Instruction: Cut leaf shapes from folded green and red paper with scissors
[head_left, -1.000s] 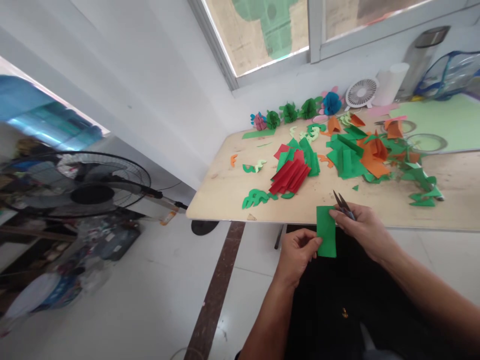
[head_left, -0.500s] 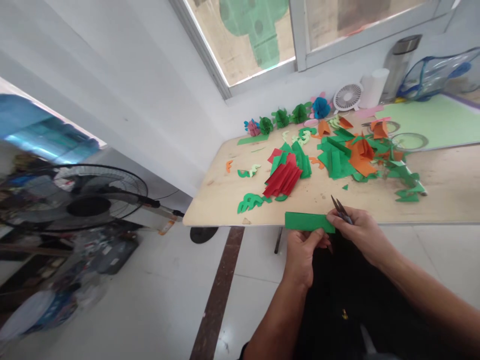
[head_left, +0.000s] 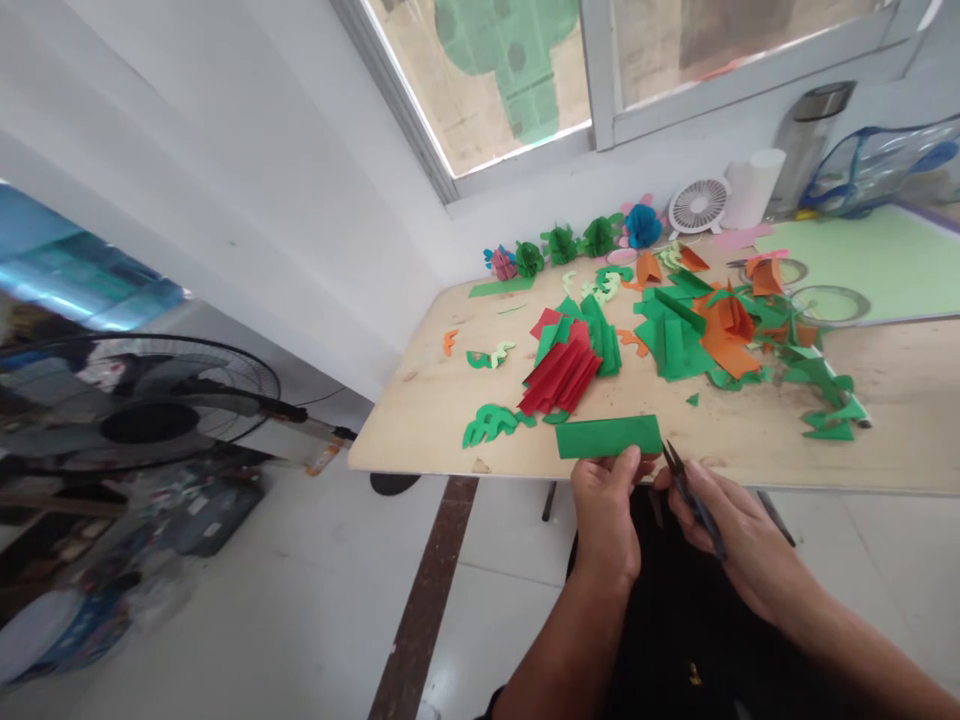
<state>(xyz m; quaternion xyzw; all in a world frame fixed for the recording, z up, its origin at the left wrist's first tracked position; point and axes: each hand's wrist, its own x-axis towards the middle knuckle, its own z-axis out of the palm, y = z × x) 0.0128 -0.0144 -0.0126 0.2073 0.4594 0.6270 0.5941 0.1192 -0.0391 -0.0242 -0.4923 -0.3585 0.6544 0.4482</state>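
At the far left we see a black floor fan (head_left: 150,425), standing beside the wooden worktop (head_left: 405,425). On the worktop's left part we have a small orange cutout (head_left: 449,342) and, nearer the front edge, a green leaf cutout (head_left: 489,424). Along the back, a pink paper ball (head_left: 503,264) begins a row by the wall. Next comes a slanting stack of folded red paper (head_left: 562,374), with folded green paper (head_left: 602,338) just behind it.

In front of the red stack is our green strip (head_left: 600,438), lying lengthwise over the worktop's front part; we cannot tell whether it touches the wood. Our left hand (head_left: 609,515) pinches it near its right end, thumb on top and the other fingers underneath. The row at the back ends in a blue paper ball (head_left: 643,227).

Further right, our right hand (head_left: 724,535) has its fingers closed around the scissors (head_left: 694,503), whose points face up and to the left, just beside the strip's right end. Beyond them we see a heap of green sheets (head_left: 675,340) with crumpled orange paper (head_left: 731,335) against it, and behind that a small white fan (head_left: 699,207). A metal-topped bottle (head_left: 814,145) stands at the back, near a pale green sheet (head_left: 904,265).
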